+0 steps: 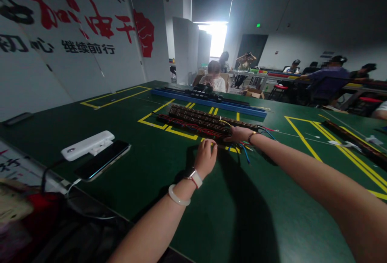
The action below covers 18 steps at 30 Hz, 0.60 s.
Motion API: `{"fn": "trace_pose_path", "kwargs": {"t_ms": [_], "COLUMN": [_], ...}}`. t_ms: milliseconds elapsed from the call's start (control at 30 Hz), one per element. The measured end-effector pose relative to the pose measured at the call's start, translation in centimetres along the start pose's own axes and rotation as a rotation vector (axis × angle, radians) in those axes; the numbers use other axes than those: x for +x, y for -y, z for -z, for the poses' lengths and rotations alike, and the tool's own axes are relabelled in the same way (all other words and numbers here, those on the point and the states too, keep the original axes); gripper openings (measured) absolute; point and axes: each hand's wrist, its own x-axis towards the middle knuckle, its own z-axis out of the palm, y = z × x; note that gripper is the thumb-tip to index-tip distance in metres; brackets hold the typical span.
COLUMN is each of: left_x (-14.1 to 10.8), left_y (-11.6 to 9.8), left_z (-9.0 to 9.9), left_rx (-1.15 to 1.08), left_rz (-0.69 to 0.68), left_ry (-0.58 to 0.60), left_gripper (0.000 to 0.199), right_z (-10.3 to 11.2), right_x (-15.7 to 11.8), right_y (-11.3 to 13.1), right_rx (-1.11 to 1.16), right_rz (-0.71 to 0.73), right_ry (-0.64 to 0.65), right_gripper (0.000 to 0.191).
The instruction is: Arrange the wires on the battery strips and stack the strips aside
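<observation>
Long dark wiring harnesses (199, 118) lie side by side on the green table (145, 194), with red wires along the near one. Loose blue, red and green wire ends (246, 150) spread from their right end. My right hand (238, 134) rests at that right end, its fingers bent round the near bundle; the fingertips are partly hidden. A thin yellow wire (225, 122) sticks up just beyond it. My left hand (207, 154) is just in front of the near bundle, fingers curled and close together; whatever they hold, if anything, is too small to make out.
A white device (87, 145) and a phone (102, 160) with a cable lie at left. A blue tray (181, 96) with black parts stands beyond the harnesses. Another harness (353, 138) lies at right. A person (215, 78) sits across the table; others are farther back.
</observation>
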Motion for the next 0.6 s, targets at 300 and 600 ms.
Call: {"fn": "trace_pose_path", "kwargs": {"t_ms": [300, 600], "left_x": [1.5, 5.0], "left_y": [0.8, 4.7], "left_z": [0.2, 2.4], "left_rx": [0.086, 0.352], "left_rz": [0.147, 0.310], "left_ry": [0.153, 0.251], "left_gripper": [0.024, 0.042], "right_z": [3.0, 1.2], "right_x": [6.7, 12.0], "right_y": [-1.4, 1.7], "right_rx": [0.015, 0.083], "right_rz": [-0.024, 0.131], "right_ry": [-0.150, -0.171], "right_gripper": [0.060, 0.056]}}
